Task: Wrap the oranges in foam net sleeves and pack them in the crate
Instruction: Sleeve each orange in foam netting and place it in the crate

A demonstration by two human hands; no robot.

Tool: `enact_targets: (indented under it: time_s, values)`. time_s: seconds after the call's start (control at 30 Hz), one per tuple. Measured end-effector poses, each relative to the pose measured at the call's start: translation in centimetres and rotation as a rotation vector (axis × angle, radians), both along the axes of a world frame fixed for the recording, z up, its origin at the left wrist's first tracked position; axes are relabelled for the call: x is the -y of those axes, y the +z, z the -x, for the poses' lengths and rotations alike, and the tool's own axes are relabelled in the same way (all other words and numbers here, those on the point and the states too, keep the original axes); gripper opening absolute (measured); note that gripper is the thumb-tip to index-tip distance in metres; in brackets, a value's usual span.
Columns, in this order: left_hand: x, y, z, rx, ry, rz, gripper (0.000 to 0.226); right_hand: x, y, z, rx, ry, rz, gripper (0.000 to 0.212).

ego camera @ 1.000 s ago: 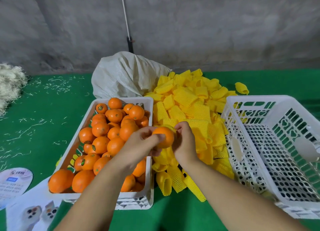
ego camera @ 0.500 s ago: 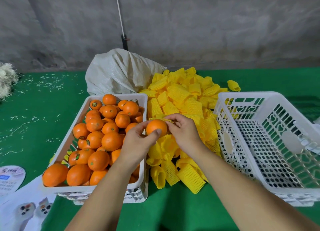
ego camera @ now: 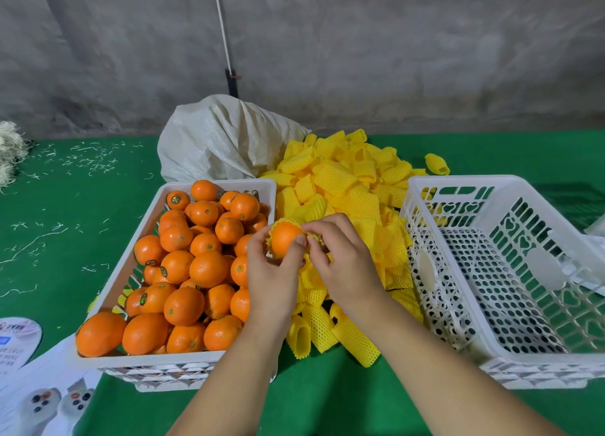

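Oranges (ego camera: 183, 272) fill the left crate (ego camera: 137, 367) on the green desk (ego camera: 55, 239). My left hand (ego camera: 273, 272) grips one orange (ego camera: 284, 239) between curled fingers (ego camera: 299, 241), while my right hand (ego camera: 340, 262) pinches the foam net sleeve (ego camera: 278, 226) around it. I'd stretch the mouth evenly, rolling it fully over before reaching right to the empty crate (ego camera: 491, 186).

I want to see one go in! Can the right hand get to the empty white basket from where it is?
Probably yes. The empty basket sits just to the right of the right hand, open on top, with nothing between them. But that hand is busy pinching the yellow net around the orange that the left hand holds.
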State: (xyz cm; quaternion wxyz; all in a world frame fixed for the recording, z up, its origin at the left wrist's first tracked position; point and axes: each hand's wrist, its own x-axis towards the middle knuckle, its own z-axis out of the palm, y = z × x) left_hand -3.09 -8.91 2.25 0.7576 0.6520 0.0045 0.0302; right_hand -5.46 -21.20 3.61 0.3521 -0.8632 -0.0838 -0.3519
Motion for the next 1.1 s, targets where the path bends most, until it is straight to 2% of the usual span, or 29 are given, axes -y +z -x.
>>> enact_targets:
  time_s: [0.1,0.17,0.27,0.43,0.6,0.7,0.8,0.9,0.97,1.1]
  values:
    - [0.1,0.1,0.4,-0.085,-0.085,0.183,0.052,-0.3,0.1,-0.6,-0.115,-0.072,-0.194,0.032]
    - [-0.2,0.2,0.3,-0.093,-0.131,0.229,0.061,-0.1,-0.1,-0.9,-0.176,-0.087,-0.226,0.02]
    - [-0.6,0.4,-0.1,-0.057,-0.213,0.26,0.07,0.1,-0.3,-1.0,-0.147,-0.037,-0.24,0.011]
    - [-0.8,0.2,0.2,-0.054,-0.357,0.342,0.057,0.4,0.6,-0.9,-0.262,0.13,-0.538,0.007]
    - [-0.8,0.5,0.4,-0.118,-0.27,0.287,0.042,0.7,0.8,-1.2,-0.193,0.089,-0.67,0.014]
    - [-0.7,0.6,0.2,-0.108,-0.257,0.27,0.05,0.8,0.4,-1.2,-0.31,0.166,-0.605,0.011]
    - [-1.1,0.4,-0.2,-0.106,-0.306,0.323,0.054,0.7,0.2,-1.0,-0.381,0.271,-0.481,0.028]
    - [-1.8,-0.1,-0.4,-0.129,-0.377,0.364,0.061,1.2,0.0,-1.3,-0.244,0.122,-0.338,0.022]
    - [-1.8,-0.3,-0.5,-0.119,-0.332,0.337,0.06,1.3,0.1,-1.2,-0.192,0.067,-0.287,0.017]
    - [-1.5,-0.2,-0.6,-0.095,-0.176,0.155,0.065,0.3,0.2,-0.3,-0.067,0.046,-0.108,0.015]
